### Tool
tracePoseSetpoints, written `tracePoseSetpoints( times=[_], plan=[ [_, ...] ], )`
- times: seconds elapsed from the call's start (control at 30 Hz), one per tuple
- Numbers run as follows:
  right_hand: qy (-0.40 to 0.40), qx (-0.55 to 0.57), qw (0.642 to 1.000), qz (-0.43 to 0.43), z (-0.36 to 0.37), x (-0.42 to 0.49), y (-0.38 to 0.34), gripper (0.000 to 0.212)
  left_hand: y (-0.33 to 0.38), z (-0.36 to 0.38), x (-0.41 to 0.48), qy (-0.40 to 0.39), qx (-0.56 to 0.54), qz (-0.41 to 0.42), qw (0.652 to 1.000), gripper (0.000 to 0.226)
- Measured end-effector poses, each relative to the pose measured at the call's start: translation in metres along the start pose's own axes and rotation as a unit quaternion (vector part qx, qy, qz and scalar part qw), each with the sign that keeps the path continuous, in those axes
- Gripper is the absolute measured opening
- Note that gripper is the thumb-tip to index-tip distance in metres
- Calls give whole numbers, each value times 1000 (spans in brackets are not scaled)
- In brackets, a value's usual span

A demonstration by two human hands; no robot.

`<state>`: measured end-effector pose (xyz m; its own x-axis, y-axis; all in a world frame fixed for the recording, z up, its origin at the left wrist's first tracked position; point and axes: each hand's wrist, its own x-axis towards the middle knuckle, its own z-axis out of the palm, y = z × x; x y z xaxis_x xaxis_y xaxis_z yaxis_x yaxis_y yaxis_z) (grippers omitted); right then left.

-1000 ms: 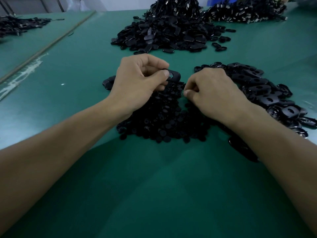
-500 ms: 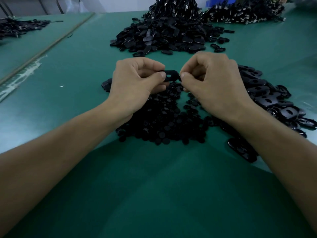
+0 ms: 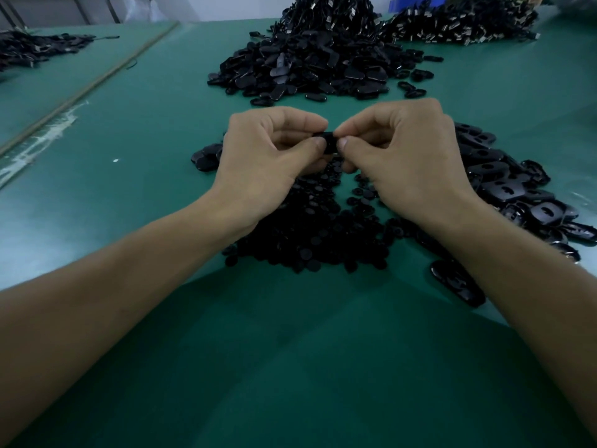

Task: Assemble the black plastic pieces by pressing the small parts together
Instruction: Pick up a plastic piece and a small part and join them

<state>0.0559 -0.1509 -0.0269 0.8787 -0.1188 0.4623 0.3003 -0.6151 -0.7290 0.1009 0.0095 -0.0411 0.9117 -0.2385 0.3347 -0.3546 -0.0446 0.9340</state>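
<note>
Nearest lies the bare green counter [image 3: 290,367], with both forearms reaching forward over it. A lone glossy oval piece [image 3: 452,282] sits just beside the right forearm. Beyond it spreads a low heap of small round parts [image 3: 310,234]. Over the heap's far side, raised off the counter, the left hand [image 3: 265,160] and right hand [image 3: 403,156] meet, each with curled fingers and thumb pinching one end of a black plastic piece [image 3: 328,142]. Only its middle shows. Its long axis appears to run left to right, from one hand to the other, roughly level, with both ends hidden in the fingers. To the right lies a pile of slotted oval pieces [image 3: 517,195], and a few dark pieces [image 3: 205,156] lie just left of the left hand. Farther back rises a tall heap [image 3: 316,63], with another heap [image 3: 462,24] behind it to the right – and a smaller pile [image 3: 35,50] far left.
</note>
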Motion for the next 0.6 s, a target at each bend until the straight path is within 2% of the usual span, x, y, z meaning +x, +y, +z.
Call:
tracePoseSetpoints(
  times=[0.33,0.6],
  plan=[
    [-10,-19,1000,-9,1,0,-2,18,-2,0,-2,-8,52,38,998,21],
    [-37,-53,998,-16,-3,-3,-5,34,-2,1,-6,-11,162,99,982,25]
  ],
)
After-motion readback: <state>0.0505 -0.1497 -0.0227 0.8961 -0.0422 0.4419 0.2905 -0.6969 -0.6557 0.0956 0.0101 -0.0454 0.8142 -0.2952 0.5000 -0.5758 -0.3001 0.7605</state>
